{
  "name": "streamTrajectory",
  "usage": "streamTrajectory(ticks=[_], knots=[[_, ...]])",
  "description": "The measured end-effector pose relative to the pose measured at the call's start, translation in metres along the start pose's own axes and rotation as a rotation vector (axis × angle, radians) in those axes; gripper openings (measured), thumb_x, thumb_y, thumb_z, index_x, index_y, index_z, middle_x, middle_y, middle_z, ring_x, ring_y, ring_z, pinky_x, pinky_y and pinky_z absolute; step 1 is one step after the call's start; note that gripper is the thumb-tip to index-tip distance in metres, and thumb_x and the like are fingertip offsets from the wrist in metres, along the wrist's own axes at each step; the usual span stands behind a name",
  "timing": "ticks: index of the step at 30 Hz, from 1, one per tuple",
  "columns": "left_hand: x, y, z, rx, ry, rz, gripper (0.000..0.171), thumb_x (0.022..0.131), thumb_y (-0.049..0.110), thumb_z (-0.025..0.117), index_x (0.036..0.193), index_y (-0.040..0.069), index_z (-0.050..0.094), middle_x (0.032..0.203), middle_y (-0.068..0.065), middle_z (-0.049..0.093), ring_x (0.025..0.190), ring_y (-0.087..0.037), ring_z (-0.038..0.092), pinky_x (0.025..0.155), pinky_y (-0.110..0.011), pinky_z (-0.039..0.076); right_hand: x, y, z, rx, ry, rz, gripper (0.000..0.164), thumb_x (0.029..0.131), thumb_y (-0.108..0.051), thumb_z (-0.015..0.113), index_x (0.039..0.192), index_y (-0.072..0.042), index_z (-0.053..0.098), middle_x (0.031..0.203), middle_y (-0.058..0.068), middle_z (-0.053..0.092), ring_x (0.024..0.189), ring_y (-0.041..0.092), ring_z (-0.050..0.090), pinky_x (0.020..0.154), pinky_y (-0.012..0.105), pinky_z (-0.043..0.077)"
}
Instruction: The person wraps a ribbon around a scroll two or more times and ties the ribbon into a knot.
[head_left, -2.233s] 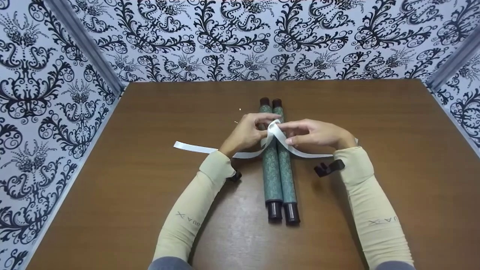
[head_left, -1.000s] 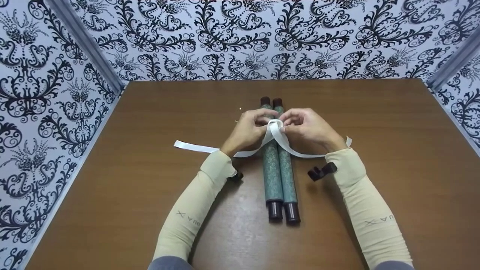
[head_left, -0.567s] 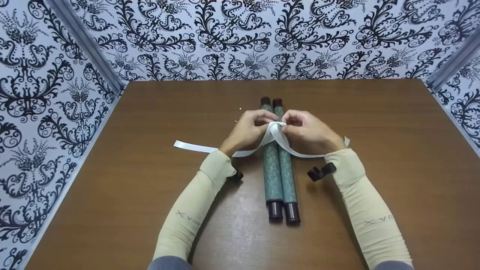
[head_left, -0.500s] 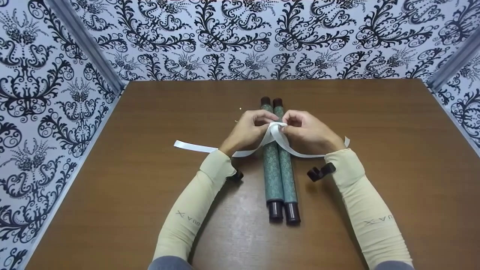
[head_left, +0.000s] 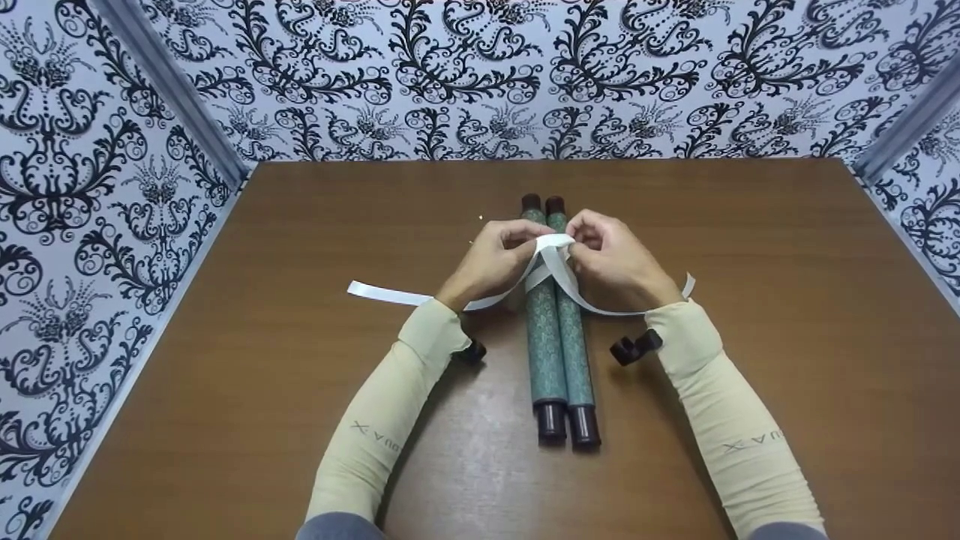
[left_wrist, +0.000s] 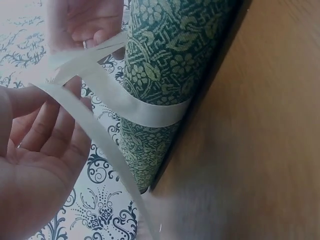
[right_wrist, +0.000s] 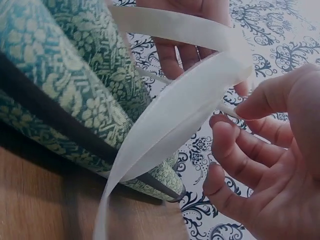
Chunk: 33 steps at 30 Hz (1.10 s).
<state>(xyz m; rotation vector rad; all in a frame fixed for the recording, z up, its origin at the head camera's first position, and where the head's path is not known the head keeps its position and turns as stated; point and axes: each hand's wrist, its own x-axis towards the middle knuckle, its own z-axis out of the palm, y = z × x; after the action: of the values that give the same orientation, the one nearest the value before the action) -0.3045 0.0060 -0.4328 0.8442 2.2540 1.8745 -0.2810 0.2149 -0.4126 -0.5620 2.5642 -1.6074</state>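
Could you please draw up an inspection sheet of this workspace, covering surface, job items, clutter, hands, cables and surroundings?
Surface: brown wood-grain table, with glare towards the front.
Job items: two green patterned rolls with dark ends lie side by side; white ribbon wraps across them, its tails trailing to both sides.
Clutter: tiny pale specks left of the rolls, too small to identify.
Hands: left hand and right hand each pinch the ribbon above the rolls.
Cables: nothing seen.
Surroundings: white walls with black scrollwork behind and at the sides.
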Motion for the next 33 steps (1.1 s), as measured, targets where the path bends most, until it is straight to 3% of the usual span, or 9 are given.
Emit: streamTrajectory(ticks=[4, 7, 10, 15, 19, 22, 26, 33], knots=[[0.0002, -0.0002, -0.0002, 0.026, 0.013, -0.024, 0.02, 0.094, 0.001, 0.058, 0.106, 0.001, 0.074, 0.099, -0.011, 0.073, 0.091, -0.02, 0.065, 0.08, -0.025, 0.05, -0.0001, 0.0005, -0.0001, -0.042, -0.004, -0.029, 0.013, 0.093, 0.0, 0.054, 0.102, 0.0, 0.063, 0.089, 0.018, 0.062, 0.076, 0.025, 0.059, 0.066, 0.024, 0.049], [0.0011, 0.0007, 0.0002, 0.01, 0.015, -0.042, 0.017, 0.094, 0.0, 0.058, 0.103, -0.006, 0.071, 0.089, -0.016, 0.069, 0.085, -0.033, 0.063, 0.079, -0.036, 0.053, -0.0005, 0.0011, -0.0001, -0.057, -0.026, -0.06, 0.012, 0.092, 0.001, 0.054, 0.101, 0.0, 0.063, 0.092, 0.013, 0.063, 0.082, 0.025, 0.058, 0.072, 0.024, 0.047], [0.002, 0.0008, 0.0009, -0.024, 0.009, -0.06, 0.016, 0.095, 0.001, 0.058, 0.102, -0.009, 0.068, 0.082, -0.013, 0.066, 0.08, -0.037, 0.062, 0.08, -0.047, 0.054, -0.0003, 0.0012, 0.0006, -0.044, -0.047, -0.082, 0.008, 0.09, 0.003, 0.054, 0.097, 0.002, 0.059, 0.092, 0.01, 0.061, 0.084, 0.023, 0.058, 0.074, 0.023, 0.046], [0.002, -0.0005, 0.0002, -0.035, 0.025, -0.073, 0.016, 0.097, 0.004, 0.057, 0.103, -0.004, 0.069, 0.082, -0.011, 0.066, 0.079, -0.036, 0.063, 0.08, -0.051, 0.054, 0.0013, 0.0018, 0.0024, -0.027, -0.034, -0.089, 0.006, 0.089, 0.005, 0.056, 0.091, 0.0, 0.053, 0.085, 0.007, 0.057, 0.076, 0.02, 0.059, 0.067, 0.023, 0.049], [0.0014, 0.0003, -0.0002, -0.035, 0.061, -0.069, 0.017, 0.098, 0.004, 0.056, 0.104, -0.002, 0.07, 0.08, -0.008, 0.065, 0.081, -0.043, 0.06, 0.079, -0.056, 0.051, 0.0026, 0.0035, 0.0035, 0.018, -0.014, -0.065, 0.007, 0.09, 0.005, 0.053, 0.091, -0.001, 0.05, 0.086, 0.01, 0.057, 0.076, 0.029, 0.062, 0.067, 0.032, 0.054], [0.0014, 0.0014, -0.0008, -0.063, 0.085, -0.09, 0.017, 0.098, 0.006, 0.057, 0.103, -0.002, 0.071, 0.073, -0.002, 0.061, 0.069, -0.032, 0.06, 0.069, -0.043, 0.053, 0.0029, 0.0032, 0.004, 0.049, -0.004, -0.05, 0.005, 0.092, 0.006, 0.051, 0.095, 0.001, 0.05, 0.088, 0.016, 0.058, 0.076, 0.033, 0.061, 0.067, 0.034, 0.054], [0.002, 0.0029, -0.0016, -0.141, 0.098, -0.12, 0.017, 0.099, 0.007, 0.057, 0.101, -0.002, 0.071, 0.066, 0.0, 0.057, 0.06, -0.013, 0.055, 0.06, -0.024, 0.047, 0.0023, 0.0011, 0.0044, 0.071, 0.009, -0.049, 0.006, 0.095, 0.004, 0.05, 0.099, 0.005, 0.055, 0.087, 0.02, 0.059, 0.075, 0.029, 0.06, 0.067, 0.032, 0.052], [0.0028, 0.0038, -0.0019, -0.277, 0.102, -0.14, 0.017, 0.1, 0.003, 0.053, 0.101, -0.007, 0.067, 0.065, -0.003, 0.061, 0.06, -0.012, 0.059, 0.061, -0.024, 0.052, 0.0018, 0.0004, 0.003, 0.282, -0.048, -0.089, 0.006, 0.097, 0.002, 0.049, 0.098, 0.005, 0.054, 0.081, 0.015, 0.06, 0.073, 0.024, 0.061, 0.072, 0.034, 0.052]])
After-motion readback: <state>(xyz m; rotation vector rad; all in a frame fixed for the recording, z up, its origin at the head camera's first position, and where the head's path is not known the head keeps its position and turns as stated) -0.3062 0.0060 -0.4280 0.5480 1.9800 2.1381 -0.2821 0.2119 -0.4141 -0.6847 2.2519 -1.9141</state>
